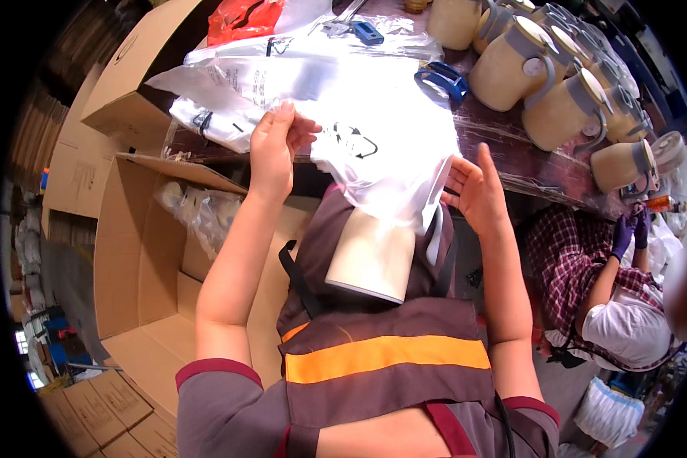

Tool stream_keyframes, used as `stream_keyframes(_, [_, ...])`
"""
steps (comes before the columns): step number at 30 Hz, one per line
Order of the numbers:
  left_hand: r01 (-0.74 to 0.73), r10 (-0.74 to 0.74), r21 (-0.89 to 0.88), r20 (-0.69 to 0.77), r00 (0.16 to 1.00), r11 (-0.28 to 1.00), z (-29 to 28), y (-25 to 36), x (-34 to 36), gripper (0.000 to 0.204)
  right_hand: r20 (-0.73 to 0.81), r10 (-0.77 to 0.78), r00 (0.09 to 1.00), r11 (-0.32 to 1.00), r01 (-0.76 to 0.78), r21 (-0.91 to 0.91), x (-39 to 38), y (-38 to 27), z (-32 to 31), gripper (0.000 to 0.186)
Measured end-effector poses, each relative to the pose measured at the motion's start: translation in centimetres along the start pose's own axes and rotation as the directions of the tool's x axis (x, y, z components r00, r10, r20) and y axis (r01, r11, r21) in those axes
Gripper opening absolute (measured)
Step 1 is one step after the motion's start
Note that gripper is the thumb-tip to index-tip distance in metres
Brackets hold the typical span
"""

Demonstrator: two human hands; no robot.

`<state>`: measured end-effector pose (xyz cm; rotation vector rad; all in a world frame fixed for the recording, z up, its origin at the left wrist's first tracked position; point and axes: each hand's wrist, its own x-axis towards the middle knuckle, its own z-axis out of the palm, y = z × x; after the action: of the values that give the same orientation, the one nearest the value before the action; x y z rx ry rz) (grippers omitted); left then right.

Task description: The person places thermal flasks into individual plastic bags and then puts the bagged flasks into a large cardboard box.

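A cream jug [372, 258] with a grey handle rests tilted on my lap, its base toward me. A white translucent plastic bag [404, 141] with a printed arrow symbol covers its far end. My left hand [281, 145] is raised at the bag's left, fingers loosely bent and apart, with nothing seen between them. On the bag's right side, my right hand [477, 187] has its thumb up and fingers stretched out, the fingertips at the bag's edge. Whether those fingertips press on the plastic cannot be made out.
Several similar jugs [511, 65] stand at the table's far right. Flat plastic bags [244, 80], a blue tape dispenser [443, 80] and a red bag [244, 21] lie on the table. An opened carton [141, 252] stands at my left. A co-worker in purple gloves [630, 229] sits at right.
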<state>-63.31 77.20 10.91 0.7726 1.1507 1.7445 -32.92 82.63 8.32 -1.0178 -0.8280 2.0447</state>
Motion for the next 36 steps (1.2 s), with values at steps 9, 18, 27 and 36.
stream_keyframes(9, [0.074,-0.117,-0.203,-0.208,0.971,0.976,-1.6,0.3,0.6,0.017,0.023,-0.209,0.978,0.978,0.209,-0.013,0.3,1.2,0.4,0.010])
stream_keyframes(18, [-0.089,-0.145,0.411,0.505,0.851,0.907,6.6,-0.2,-7.8,0.032,0.108,-0.599,0.793,0.597,0.532,-0.601,-3.7,4.2,6.0,0.017])
stream_keyframes(27, [0.287,-0.256,-0.144,0.201,0.946,0.947,4.7,-3.3,-7.3,0.019,0.100,-0.360,0.927,0.913,0.328,0.243,-5.0,5.0,5.9,0.010])
stream_keyframes(36, [0.155,-0.209,0.152,0.455,0.866,0.976,4.6,-2.2,-9.1,0.014,0.205,-0.270,0.941,0.954,0.290,-0.071,-8.3,7.6,4.6,0.008])
